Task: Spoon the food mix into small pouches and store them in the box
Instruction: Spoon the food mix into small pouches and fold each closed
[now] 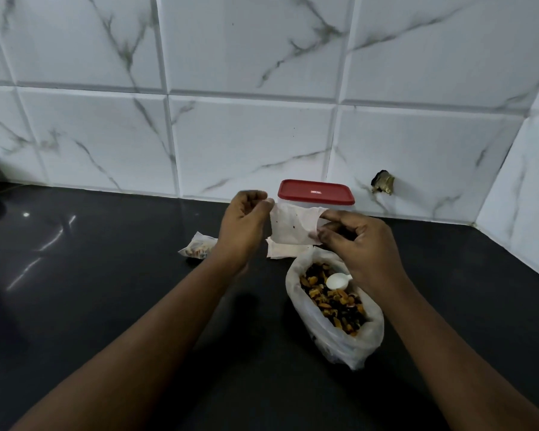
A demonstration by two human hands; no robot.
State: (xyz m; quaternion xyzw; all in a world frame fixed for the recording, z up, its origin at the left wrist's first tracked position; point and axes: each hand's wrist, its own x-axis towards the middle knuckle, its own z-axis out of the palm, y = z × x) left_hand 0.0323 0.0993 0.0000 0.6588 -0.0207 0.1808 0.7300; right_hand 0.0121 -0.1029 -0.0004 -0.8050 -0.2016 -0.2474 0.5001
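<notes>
Hands: left hand [243, 222] and right hand [361, 244] pinch an empty pouch [293, 227] by its upper edge, held up.
Supply: open bag [355, 340] on desk [122, 244], food mix [339, 306] and spoon [336, 280] inside.
Store: box [316, 194], lid on, behind.
Done: filled pouch [198, 247], left.

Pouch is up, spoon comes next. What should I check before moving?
1. Grip on pouch: ok, left hand and right hand pinch its edges.
2. Pouch mouth open: cannot tell.
3. Spoon within reach: ok, lying in the bag.
4. Box open: not ok, lid on.
5. Filled pouch stored: not ok, on the counter.
</notes>
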